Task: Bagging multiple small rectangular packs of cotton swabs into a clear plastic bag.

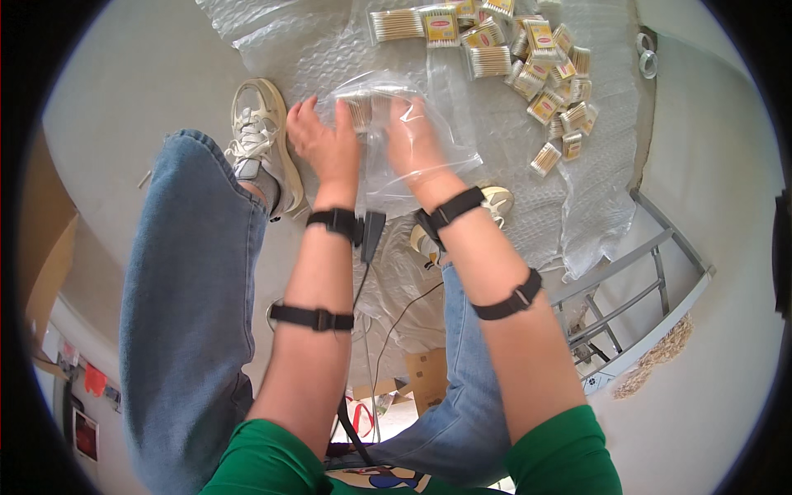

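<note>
plastic bag (452, 157) drapes the right hand (412, 139), its grip unclear, while the left hand (327, 148), fingers apart, flanks the swab pack (357, 110) — bagging seems underway, calling for settling the pack inside.

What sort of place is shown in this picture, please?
It looks like an informal indoor work area, perhaps for small goods. Bubble wrap covers part of the floor, a heap of small packs of what look like cotton swabs lies on it, and a clear plastic bag is being handled.
</note>
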`<state>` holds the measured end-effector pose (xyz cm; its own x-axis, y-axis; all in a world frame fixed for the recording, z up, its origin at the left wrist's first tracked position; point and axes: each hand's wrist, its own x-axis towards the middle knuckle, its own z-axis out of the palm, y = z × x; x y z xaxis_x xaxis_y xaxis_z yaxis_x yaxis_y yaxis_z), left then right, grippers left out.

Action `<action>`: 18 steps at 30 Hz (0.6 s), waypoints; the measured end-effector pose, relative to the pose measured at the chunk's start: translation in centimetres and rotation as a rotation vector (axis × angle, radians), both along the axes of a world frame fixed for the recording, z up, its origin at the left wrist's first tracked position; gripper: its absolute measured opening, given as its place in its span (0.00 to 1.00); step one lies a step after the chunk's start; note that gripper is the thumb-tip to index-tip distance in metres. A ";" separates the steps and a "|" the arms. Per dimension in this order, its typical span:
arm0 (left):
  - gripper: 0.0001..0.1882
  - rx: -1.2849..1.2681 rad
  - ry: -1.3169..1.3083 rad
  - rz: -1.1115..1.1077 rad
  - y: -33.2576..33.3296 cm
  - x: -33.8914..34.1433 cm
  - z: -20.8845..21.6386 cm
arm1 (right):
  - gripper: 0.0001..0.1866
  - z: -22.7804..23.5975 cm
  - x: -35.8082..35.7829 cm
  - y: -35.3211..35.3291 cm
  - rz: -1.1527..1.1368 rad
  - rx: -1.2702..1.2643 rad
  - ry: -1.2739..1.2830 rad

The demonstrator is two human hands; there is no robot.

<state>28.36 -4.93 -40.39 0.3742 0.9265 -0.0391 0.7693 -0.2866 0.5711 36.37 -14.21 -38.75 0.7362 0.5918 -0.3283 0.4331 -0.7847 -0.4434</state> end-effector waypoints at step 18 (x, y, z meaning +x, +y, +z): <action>0.17 -0.415 -0.208 -0.065 -5.7 -0.3 12.0 | 0.12 10.0 6.1 -6.9 -0.134 0.026 0.006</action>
